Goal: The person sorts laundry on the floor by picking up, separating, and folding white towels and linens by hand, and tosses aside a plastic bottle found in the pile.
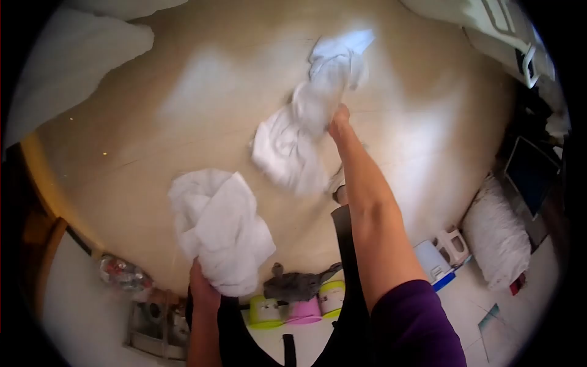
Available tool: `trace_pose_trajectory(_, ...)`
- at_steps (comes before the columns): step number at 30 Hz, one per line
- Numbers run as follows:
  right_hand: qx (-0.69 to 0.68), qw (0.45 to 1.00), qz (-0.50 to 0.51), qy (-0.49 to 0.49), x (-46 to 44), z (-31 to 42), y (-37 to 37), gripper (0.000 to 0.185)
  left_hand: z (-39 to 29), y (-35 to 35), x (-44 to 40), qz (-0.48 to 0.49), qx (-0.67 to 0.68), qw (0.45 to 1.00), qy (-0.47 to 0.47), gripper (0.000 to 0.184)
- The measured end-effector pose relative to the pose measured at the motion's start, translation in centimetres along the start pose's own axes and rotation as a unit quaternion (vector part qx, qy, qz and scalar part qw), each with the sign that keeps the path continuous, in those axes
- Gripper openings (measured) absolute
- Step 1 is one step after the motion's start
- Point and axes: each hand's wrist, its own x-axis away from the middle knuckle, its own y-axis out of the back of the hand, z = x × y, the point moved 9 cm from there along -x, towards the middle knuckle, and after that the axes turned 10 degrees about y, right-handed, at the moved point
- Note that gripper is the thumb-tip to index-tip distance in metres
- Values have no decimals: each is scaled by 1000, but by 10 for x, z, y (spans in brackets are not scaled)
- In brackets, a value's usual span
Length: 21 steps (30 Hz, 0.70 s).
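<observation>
A crumpled bundle of white cloth (223,229) is gripped from below by my left hand (205,286), with its fingers partly hidden under the folds. My right arm reaches forward, and my right hand (338,119) is closed at the edge of another white cloth (317,101). This second cloth is long and twisted, slightly blurred, and spreads both beyond the hand and back toward me. Its near part (287,150) lies in loose folds over the tan floor (202,92). The two cloths appear apart from each other.
White fabric (73,73) hangs at the upper left. Near me are green-rimmed tubs (264,312), a pink tub (304,311) and a dark grey cloth (295,285). A plastic bag (124,273) lies left; a pale stool (451,246) and stuffed white sack (498,235) stand right.
</observation>
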Motion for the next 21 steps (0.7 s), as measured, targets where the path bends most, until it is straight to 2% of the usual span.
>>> trace_pose_trajectory(1,-18,1000,-1,-7,10,-11,-6,58,0,6,0,-10,-15,1000,-7,47)
trace_pose_trajectory(2,237,962,0,138,33,14,-17,54,7,11,-4,-2,-81,996,-20,48)
trace_pose_trajectory(3,476,835,0,275,67,45,-39,51,18,9,-5,11,-142,989,-32,49)
trace_pose_trajectory(4,529,792,25,305,103,49,-41,53,28,6,-6,-17,-161,986,-43,49)
trace_pose_trajectory(5,558,779,34,286,142,48,-36,56,33,-12,1,-1,-169,984,-61,49)
trace_pose_trajectory(7,552,773,114,291,256,64,-37,59,47,-32,27,-69,-226,971,-45,50)
trace_pose_trajectory(8,550,786,149,239,314,73,-32,62,54,-61,44,-23,-223,974,-21,51)
trace_pose_trajectory(9,572,747,208,268,376,88,-30,62,63,-92,67,21,-223,975,6,51)
trace_pose_trajectory(10,585,706,289,276,433,95,-34,57,74,-135,103,46,-197,976,78,55)
trace_pose_trajectory(11,525,701,318,363,492,112,-37,50,92,-151,122,149,-128,970,143,58)
trace_pose_trajectory(12,547,683,355,328,533,137,-46,36,112,-151,140,211,-152,946,193,63)
trace_pose_trajectory(14,493,652,375,438,599,202,-58,24,124,-187,207,185,-92,960,187,66)
trace_pose_trajectory(15,465,637,375,486,625,235,-59,21,133,-224,253,294,83,918,253,64)
trace_pose_trajectory(16,464,592,371,544,649,262,-61,18,135,-238,276,321,127,911,227,61)
trace_pose_trajectory(17,463,543,366,597,673,291,-64,16,125,-266,307,219,-76,973,23,61)
trace_pose_trajectory(18,518,480,337,623,699,332,-64,13,124,-296,338,356,-103,926,-75,60)
trace_pose_trajectory(19,510,474,316,644,716,369,-56,13,131,-307,348,374,-124,915,-87,60)
trace_pose_trajectory(21,532,403,250,701,758,420,-40,15,113,-317,365,344,-136,893,-255,61)
